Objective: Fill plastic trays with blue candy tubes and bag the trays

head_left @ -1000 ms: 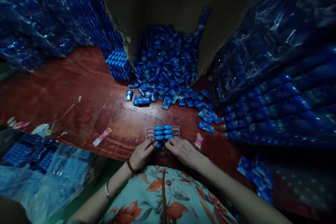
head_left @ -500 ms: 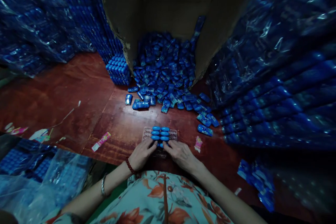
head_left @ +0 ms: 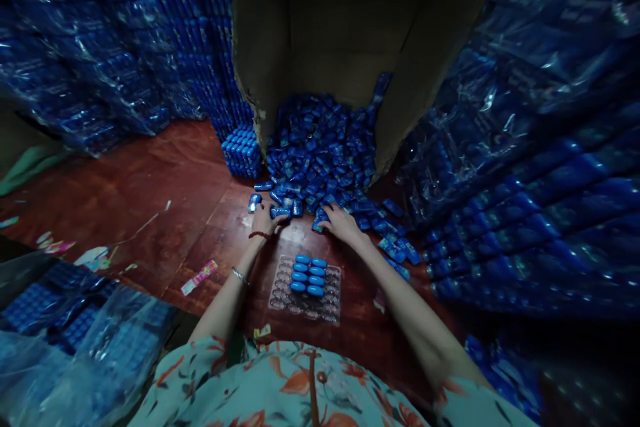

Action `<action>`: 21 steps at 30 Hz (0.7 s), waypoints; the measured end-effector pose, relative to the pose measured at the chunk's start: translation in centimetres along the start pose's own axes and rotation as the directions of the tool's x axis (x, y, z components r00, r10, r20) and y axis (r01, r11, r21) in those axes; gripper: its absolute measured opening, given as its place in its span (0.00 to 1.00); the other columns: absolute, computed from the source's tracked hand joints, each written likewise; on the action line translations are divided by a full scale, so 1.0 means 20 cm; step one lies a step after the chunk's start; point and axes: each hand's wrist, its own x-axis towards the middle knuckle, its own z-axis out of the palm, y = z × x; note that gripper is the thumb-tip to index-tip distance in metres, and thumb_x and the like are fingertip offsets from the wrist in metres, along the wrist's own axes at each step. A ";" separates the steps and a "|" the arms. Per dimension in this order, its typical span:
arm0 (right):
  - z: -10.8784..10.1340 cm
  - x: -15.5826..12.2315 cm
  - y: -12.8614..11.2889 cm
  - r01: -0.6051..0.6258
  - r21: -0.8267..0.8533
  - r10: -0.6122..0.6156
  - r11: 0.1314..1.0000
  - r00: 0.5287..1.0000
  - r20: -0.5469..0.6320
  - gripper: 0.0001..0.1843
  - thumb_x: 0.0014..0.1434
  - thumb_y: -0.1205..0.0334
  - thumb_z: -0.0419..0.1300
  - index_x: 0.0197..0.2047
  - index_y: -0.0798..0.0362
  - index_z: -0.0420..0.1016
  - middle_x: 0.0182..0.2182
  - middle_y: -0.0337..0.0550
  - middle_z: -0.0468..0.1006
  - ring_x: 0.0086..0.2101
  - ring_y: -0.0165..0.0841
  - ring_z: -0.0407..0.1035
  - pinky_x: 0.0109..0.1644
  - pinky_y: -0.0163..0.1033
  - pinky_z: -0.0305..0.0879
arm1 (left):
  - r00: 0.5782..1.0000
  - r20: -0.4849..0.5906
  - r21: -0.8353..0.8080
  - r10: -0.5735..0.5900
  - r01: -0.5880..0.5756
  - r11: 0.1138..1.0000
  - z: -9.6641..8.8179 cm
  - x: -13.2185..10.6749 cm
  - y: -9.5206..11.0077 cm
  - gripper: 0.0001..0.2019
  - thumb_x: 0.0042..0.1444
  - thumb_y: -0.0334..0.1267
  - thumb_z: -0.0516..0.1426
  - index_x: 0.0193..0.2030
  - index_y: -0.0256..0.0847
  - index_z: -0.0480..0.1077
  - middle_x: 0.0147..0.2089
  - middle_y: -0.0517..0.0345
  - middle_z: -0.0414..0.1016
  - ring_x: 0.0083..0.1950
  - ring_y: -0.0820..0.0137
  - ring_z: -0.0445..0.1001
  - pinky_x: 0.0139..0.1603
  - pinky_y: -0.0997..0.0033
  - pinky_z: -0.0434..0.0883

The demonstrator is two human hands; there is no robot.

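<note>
Out at the front of a heap of small blue packets point(head_left: 325, 153), both my hands reach forward. My left hand point(head_left: 264, 219) has its thumb and fingers apart, over two loose packets, one a small upright blue packet point(head_left: 255, 203) and the other a blue packet lying flat point(head_left: 280, 212). At the heap's front edge my right hand point(head_left: 343, 223) touches a blue packet point(head_left: 319, 220), thumb and fingers parted around its near side. Between my forearms lies a clear plastic tray point(head_left: 280, 300) with rows of oval hollows. Several shiny blue oval pieces point(head_left: 315, 279) sit in its two middle columns.
A large open cardboard box point(head_left: 350, 33) stands behind the heap. Stacked blue trays point(head_left: 243, 147) rise on its left, and plastic-wrapped blue stacks point(head_left: 500, 213) line the right. Pink wrapper scraps point(head_left: 199, 277) lie on the reddish table point(head_left: 150, 227). Bagged blue goods point(head_left: 100, 333) sit lower left.
Both my hands have left the tray and moved forward to the packets, spreading apart. The tray with the blue pieces is now uncovered. The view has tilted up slightly.
</note>
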 end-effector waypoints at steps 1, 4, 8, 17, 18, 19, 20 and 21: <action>0.02 0.01 0.00 -0.004 0.022 0.004 1.000 1.000 -0.004 0.21 0.55 0.59 0.61 0.51 0.55 0.67 0.50 0.56 0.68 0.42 0.41 0.69 0.42 0.42 0.64 | 1.000 0.017 -0.012 0.021 -0.021 1.000 0.02 0.00 0.00 0.16 0.45 0.41 0.64 0.40 0.36 0.69 0.43 0.49 0.67 0.45 0.60 0.70 0.47 0.59 0.69; 0.09 -0.08 0.02 -0.011 0.121 0.015 0.993 0.999 -0.035 0.14 0.56 0.57 0.59 0.44 0.54 0.68 0.43 0.48 0.73 0.39 0.36 0.69 0.41 0.38 0.63 | 0.996 0.056 -0.056 0.074 -0.071 0.996 0.02 -0.10 -0.01 0.11 0.49 0.38 0.61 0.38 0.37 0.68 0.43 0.51 0.68 0.47 0.62 0.70 0.49 0.61 0.69; 0.15 -0.38 0.10 -0.073 0.259 0.103 0.963 0.989 -0.106 0.10 0.62 0.57 0.48 0.37 0.52 0.66 0.33 0.42 0.75 0.34 0.32 0.70 0.39 0.36 0.63 | 0.993 0.088 -0.106 0.074 -0.065 0.992 -0.10 -0.37 -0.07 0.06 0.56 0.37 0.53 0.37 0.38 0.68 0.38 0.54 0.69 0.42 0.65 0.71 0.46 0.62 0.70; 0.16 -0.49 0.11 -0.179 0.284 0.235 0.942 0.956 -0.176 0.20 0.62 0.49 0.48 0.49 0.54 0.65 0.41 0.48 0.73 0.38 0.34 0.69 0.42 0.39 0.66 | 0.992 0.045 -0.236 -0.116 0.123 0.964 -0.38 -0.90 0.02 0.13 0.51 0.45 0.60 0.39 0.38 0.69 0.35 0.57 0.74 0.38 0.68 0.74 0.40 0.70 0.72; 0.17 -0.41 0.08 -0.187 0.253 0.233 0.949 0.959 -0.163 0.20 0.62 0.50 0.48 0.51 0.54 0.64 0.43 0.49 0.72 0.40 0.35 0.69 0.44 0.40 0.65 | 0.996 0.076 -0.228 -0.056 0.072 0.971 -0.38 -0.91 0.05 0.12 0.53 0.44 0.59 0.39 0.38 0.69 0.36 0.57 0.74 0.38 0.69 0.74 0.40 0.70 0.72; 0.18 -0.33 0.04 -0.201 0.216 0.234 0.956 0.961 -0.145 0.21 0.62 0.50 0.49 0.52 0.54 0.63 0.45 0.50 0.71 0.42 0.37 0.68 0.45 0.42 0.65 | 0.994 0.107 -0.223 0.015 0.009 0.975 -0.39 -0.92 0.08 0.10 0.55 0.42 0.58 0.39 0.39 0.69 0.36 0.56 0.73 0.39 0.69 0.73 0.41 0.70 0.72; 0.19 -0.26 0.00 -0.212 0.180 0.236 0.961 0.964 -0.126 0.20 0.62 0.51 0.50 0.52 0.54 0.64 0.47 0.52 0.70 0.44 0.39 0.67 0.46 0.44 0.65 | 0.988 0.129 -0.223 0.084 -0.054 0.973 -0.39 -0.93 0.11 0.08 0.57 0.41 0.56 0.40 0.39 0.69 0.37 0.56 0.73 0.39 0.69 0.73 0.42 0.70 0.72; 0.20 -0.20 -0.03 -0.223 0.144 0.239 0.964 0.965 -0.108 0.19 0.62 0.52 0.51 0.51 0.55 0.65 0.48 0.55 0.68 0.46 0.42 0.65 0.47 0.46 0.64 | 0.980 0.142 -0.223 0.142 -0.108 0.969 -0.39 -0.93 0.13 0.08 0.58 0.39 0.55 0.41 0.40 0.69 0.38 0.56 0.73 0.40 0.70 0.73 0.42 0.70 0.72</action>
